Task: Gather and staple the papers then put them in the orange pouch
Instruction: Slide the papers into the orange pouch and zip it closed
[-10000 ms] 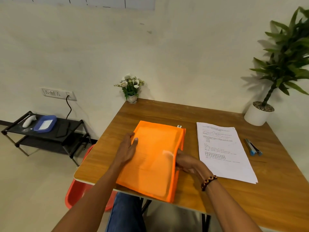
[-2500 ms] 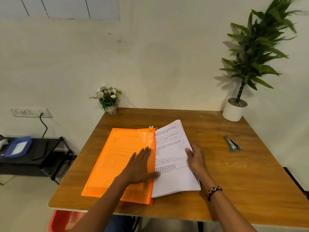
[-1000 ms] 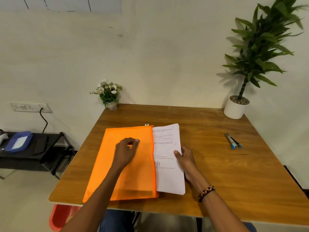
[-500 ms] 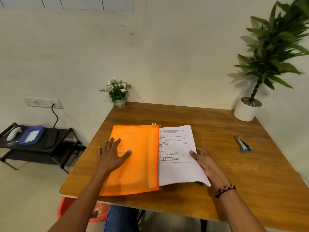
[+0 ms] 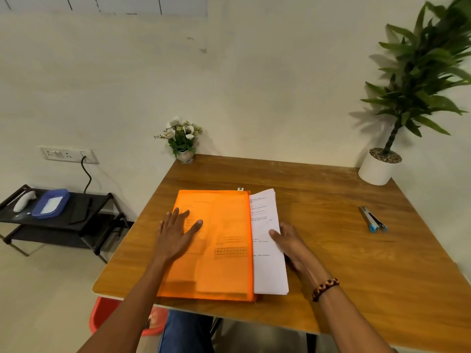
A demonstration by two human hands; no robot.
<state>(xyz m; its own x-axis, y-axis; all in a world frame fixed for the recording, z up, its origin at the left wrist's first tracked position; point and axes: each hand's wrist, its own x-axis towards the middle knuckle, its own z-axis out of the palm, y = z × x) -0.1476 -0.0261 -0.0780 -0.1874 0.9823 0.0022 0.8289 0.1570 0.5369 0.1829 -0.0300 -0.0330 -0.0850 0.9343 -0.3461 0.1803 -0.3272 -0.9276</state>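
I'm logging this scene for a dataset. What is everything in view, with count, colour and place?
orange pouch: 1, orange, table centre
papers: 1 stack, white, partly inside the pouch
stapler: 1, grey-blue, table right
potted plant: 1, green, white pot, far right corner
flower pot: 1, white blooms, far left corner
table: 1, wooden
shelf: 1, black, left
left hand: flat on pouch
right hand: on the papers

the brown wooden worktop point(image 5: 331, 200) shows smooth grain with a soft sheen. the flat orange translucent plastic pouch point(image 5: 224, 271) looks matt, print showing through. the white printed paper sheets point(image 5: 267, 271) are matt. the round white plant pot point(image 5: 377, 171) looks smooth.
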